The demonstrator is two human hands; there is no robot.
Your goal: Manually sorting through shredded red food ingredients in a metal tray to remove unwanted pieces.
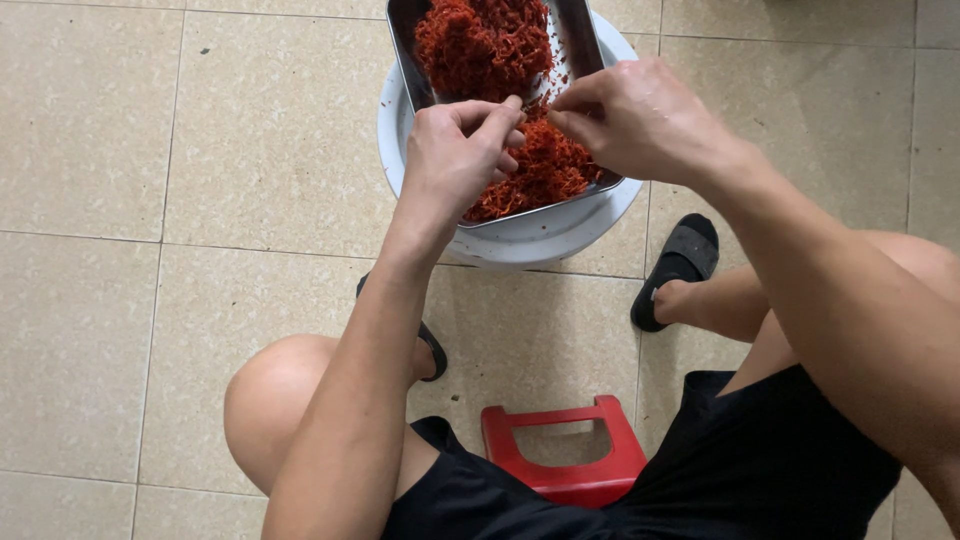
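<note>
A steel tray (585, 40) rests on top of a white round basin (520, 240) on the tiled floor. It holds a heap of red shredded strands (480, 45). My left hand (455, 160) and my right hand (630, 120) meet over the tray's near end. The fingertips of both pinch a small bit of the red strands between them. More red strands (545, 170) lie under the hands at the tray's near edge.
I sit on a low red plastic stool (565, 460) with my knees spread. A black sandal (680, 260) is on my right foot beside the basin; the left foot is partly hidden by my arm. Beige floor tiles surround everything.
</note>
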